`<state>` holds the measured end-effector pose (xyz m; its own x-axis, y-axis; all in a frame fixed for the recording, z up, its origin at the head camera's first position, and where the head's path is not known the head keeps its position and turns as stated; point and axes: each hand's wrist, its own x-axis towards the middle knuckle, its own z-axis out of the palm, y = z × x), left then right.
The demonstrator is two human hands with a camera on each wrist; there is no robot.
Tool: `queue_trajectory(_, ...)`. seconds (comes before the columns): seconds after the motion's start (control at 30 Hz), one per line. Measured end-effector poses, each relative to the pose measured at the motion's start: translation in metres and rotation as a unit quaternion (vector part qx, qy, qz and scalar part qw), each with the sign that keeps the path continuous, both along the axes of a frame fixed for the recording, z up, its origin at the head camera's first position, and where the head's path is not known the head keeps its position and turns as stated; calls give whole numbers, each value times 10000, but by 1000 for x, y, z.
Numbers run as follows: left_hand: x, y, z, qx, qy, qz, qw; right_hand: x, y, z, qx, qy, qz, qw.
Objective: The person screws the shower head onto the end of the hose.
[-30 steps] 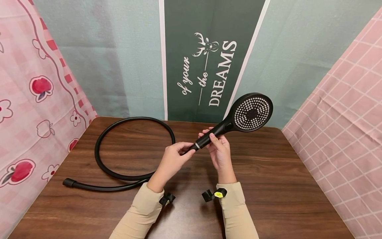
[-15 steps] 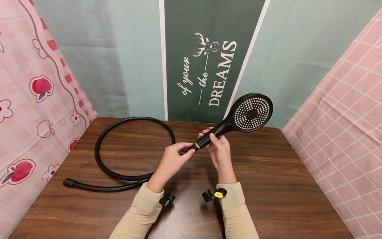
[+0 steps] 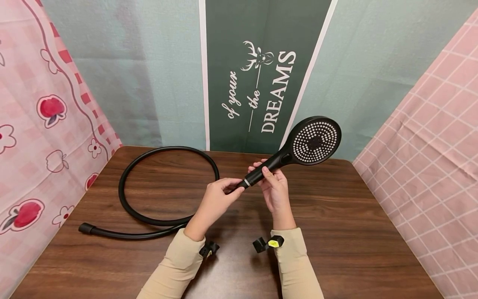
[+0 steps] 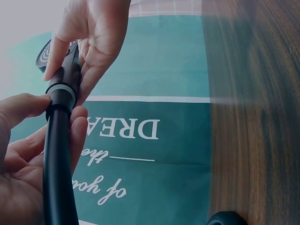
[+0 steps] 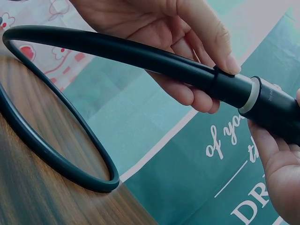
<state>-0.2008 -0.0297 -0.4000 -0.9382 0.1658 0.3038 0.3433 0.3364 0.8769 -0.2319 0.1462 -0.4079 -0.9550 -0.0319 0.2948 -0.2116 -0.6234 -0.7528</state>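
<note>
Black shower head (image 3: 315,140), round face dotted with pale nozzles, tilted above desk (image 3: 336,232), toward far edge | my right fingers (image 3: 270,175) grip its handle (image 3: 257,175) | my left fingers (image 3: 230,181) pinch the black hose's (image 3: 160,222) end

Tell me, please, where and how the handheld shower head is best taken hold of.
Probably by the slim, straight handle, from the near side, as the right hand does: the handle runs away rightward to a much wider spray face, and the left hand holds the hose end.
</note>
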Motion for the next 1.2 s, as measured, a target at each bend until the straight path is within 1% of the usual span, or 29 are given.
queue_trajectory(0.2,0,-1,0,81,-154,-22,9998,-1,0,-1,12,45,6,10000)
queue_trajectory(0.47,0,0,0,77,-31,-20,10000,-1,0,-2,-10,24,-3,10000)
queue_trajectory(0.8,0,-2,1,-8,-102,-142,9998,0,0,0,66,4,4,10000)
queue_trajectory(1.03,0,-1,2,29,-102,-43,9999,0,0,0,81,26,8,10000)
queue_trajectory(1.2,0,-1,1,22,-121,-53,9999,-1,0,-1,92,33,-13,10000)
